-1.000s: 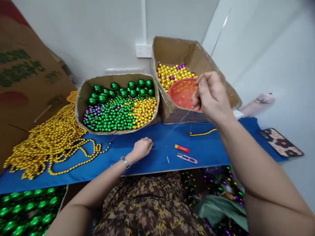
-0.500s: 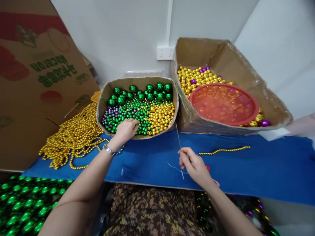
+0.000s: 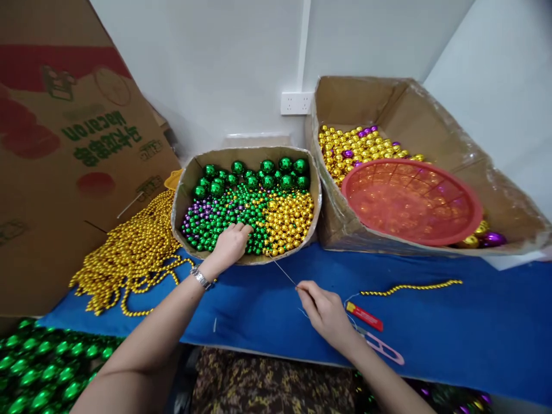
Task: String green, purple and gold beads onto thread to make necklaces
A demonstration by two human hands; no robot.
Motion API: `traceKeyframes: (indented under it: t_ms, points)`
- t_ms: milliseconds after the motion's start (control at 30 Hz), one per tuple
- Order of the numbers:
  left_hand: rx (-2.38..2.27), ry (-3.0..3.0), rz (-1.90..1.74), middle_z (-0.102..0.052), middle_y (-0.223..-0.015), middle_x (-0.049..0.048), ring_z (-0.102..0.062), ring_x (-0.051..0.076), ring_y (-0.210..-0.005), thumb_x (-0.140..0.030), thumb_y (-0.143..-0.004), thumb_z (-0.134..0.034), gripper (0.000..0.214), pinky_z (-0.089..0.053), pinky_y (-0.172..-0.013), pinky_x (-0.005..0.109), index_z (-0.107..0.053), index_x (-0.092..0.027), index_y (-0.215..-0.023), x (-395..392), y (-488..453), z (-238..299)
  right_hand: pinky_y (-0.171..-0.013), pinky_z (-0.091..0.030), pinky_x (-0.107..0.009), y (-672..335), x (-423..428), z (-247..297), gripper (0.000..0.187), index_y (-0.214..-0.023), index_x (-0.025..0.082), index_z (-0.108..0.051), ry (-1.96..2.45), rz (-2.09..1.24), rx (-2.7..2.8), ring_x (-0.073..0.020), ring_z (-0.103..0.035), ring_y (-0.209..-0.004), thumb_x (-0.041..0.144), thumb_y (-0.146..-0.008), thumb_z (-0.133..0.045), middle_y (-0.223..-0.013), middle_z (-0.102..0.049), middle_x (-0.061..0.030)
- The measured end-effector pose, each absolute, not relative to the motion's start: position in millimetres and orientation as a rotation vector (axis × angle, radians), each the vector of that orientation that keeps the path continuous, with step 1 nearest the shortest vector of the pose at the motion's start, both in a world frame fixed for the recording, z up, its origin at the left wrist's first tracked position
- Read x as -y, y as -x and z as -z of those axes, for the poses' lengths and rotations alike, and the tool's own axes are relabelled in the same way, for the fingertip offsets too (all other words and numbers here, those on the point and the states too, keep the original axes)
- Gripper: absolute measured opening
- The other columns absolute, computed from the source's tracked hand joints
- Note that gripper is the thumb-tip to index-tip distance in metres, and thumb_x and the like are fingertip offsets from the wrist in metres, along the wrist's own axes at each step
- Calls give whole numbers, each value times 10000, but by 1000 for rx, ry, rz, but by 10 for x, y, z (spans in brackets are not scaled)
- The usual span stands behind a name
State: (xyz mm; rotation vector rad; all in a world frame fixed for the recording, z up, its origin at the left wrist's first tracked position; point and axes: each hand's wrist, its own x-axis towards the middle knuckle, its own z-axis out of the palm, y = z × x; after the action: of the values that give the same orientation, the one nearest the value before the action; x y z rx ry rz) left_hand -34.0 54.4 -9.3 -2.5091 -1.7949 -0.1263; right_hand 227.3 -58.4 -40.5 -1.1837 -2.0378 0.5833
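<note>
My left hand (image 3: 229, 244) rests in the low cardboard box (image 3: 190, 172) with its fingers curled into the small green beads (image 3: 224, 215). That box also holds big green balls (image 3: 254, 171), gold beads (image 3: 288, 217) and a few purple ones. My right hand (image 3: 326, 312) hovers over the blue cloth (image 3: 431, 328) and pinches a long thin needle (image 3: 282, 270) whose tip points at the box's front edge. A thread runs from it toward a short strand of gold beads (image 3: 409, 286).
A larger box (image 3: 435, 115) at right holds gold beads and an orange plastic basket (image 3: 411, 201). A red lighter (image 3: 364, 316) and pink snips (image 3: 383, 348) lie by my right hand. A heap of gold bead strands (image 3: 129, 253) lies left; green balls (image 3: 38, 368) lie below.
My right hand came down from in front of the orange basket to the cloth and tilted the needle toward the box. My left hand moved from the cloth into the green beads.
</note>
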Motion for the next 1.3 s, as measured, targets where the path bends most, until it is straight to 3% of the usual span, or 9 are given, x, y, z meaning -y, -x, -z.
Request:
traceKeyframes:
  t_ms: [200,300,400,567,633,1100,1300]
  points:
    - [1776,2651,27,-622,-948,110,-553,236,-877,-200,-909,-490,173,-430,-806,342,-654,-156,-945,-540,406,104,-552,-467,-219,-2269,477,389,179,-961,217,-574,1210,-588,2027,-142,-673,-610,278,-975,-406,-754,-706,-21]
    - [1946,2629,241,-617,-965,106,-567,228,-901,-191,-899,-486,171,-454,-769,320,-653,-170,-928,-528,397,90,-561,-473,-223,-2271,454,386,185,-956,218,-582,1217,-589,2025,-142,-675,-614,276,-970,-407,-768,-714,-26]
    - [2212,2621,926,-623,-957,87,-598,199,-866,-256,-885,-520,154,-489,-752,305,-645,-175,-927,-518,359,42,-562,-476,-223,-2270,441,371,182,-963,217,-587,1229,-598,2019,-144,-678,-618,276,-966,-416,-771,-719,-29]
    - [2646,2221,2691,-645,-847,40,-655,136,-707,-357,-764,-705,274,-554,-681,269,-642,-149,-932,-487,234,-100,-587,-488,-226,-2250,386,308,182,-980,212,-598,1206,-574,2021,-144,-682,-629,258,-968,-422,-777,-725,-35]
    - [2689,2019,3014,-654,-816,40,-666,128,-706,-317,-727,-753,282,-565,-685,249,-661,-132,-919,-470,177,-141,-602,-495,-231,-2236,353,281,183,-983,210,-604,1190,-546,2023,-144,-684,-633,245,-967,-425,-793,-731,-40]
    - [2823,1379,3413,-653,-744,-4,-682,103,-687,-204,-740,-758,164,-579,-631,185,-638,-148,-837,-496,31,-140,-626,-502,-247,-2192,222,297,182,-999,217,-627,1212,-557,2039,-154,-696,-669,243,-957,-452,-820,-738,-36]
    - [2837,1164,3481,-640,-705,-10,-687,107,-695,-231,-798,-710,117,-579,-643,191,-623,-161,-835,-491,11,-91,-620,-499,-248,-2185,223,288,191,-999,214,-621,1218,-574,2054,-153,-692,-660,244,-964,-436,-820,-739,-41]
